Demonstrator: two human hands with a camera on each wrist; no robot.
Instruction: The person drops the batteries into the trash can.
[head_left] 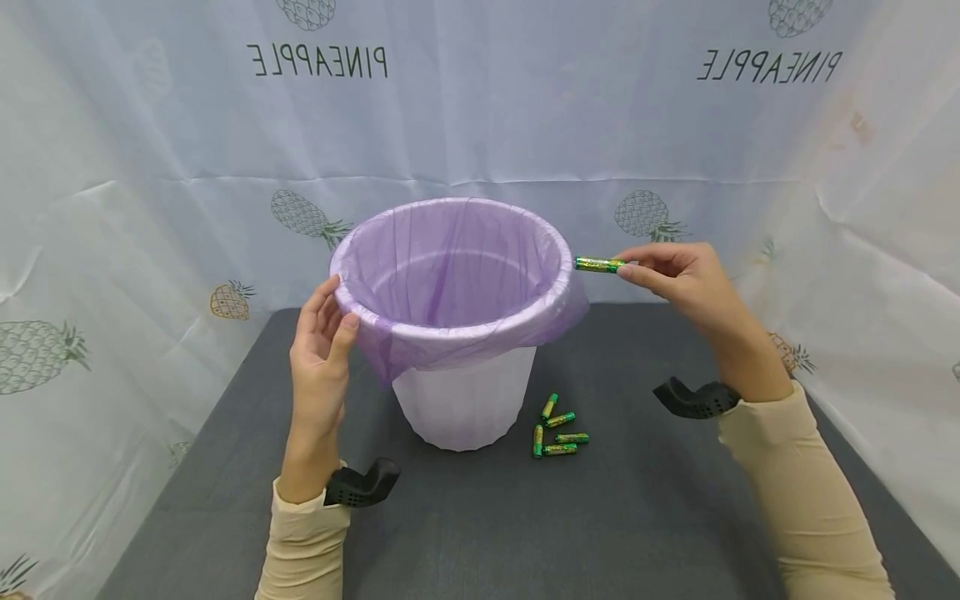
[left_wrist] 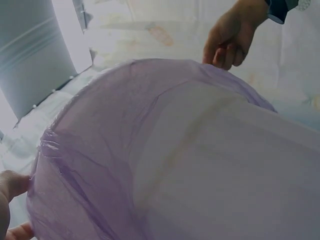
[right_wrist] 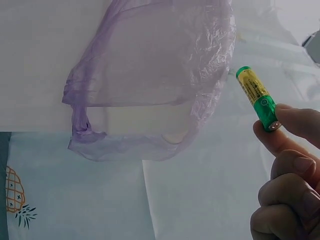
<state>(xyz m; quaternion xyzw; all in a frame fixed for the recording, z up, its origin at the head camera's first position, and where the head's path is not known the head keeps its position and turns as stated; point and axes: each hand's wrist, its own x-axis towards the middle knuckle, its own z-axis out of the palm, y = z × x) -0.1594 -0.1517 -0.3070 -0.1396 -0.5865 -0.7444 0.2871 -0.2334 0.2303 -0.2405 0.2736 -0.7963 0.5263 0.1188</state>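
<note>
While the right hand (head_left: 678,275) pinches 1 green-and-yellow battery (head_left: 597,264) near its end, between thumb and index finger, the left hand (head_left: 321,337) rests against the left outer edge of the white bin (head_left: 465,408), fingers relaxed, thumb apart; held battery is outside the bin, just right of the rim, free end pointing at it; 5 loose batteries (head_left: 560,420) lie on the dark table (head_left: 465,533), right of the bin's base.

Step in hand looks like a carry to the bin mouth; my take: lift a bit so the free end clears the folded purple liner (head_left: 442,354), come over the rim, then release well inside; light left-hand steadying should do, hard pressure might tip the bin or drag the liner.

Pose: right forearm rises from lower right, hand bent inward, other 3 fingers curled towards the palm; left forearm near upright, palm side to the bin.
</note>
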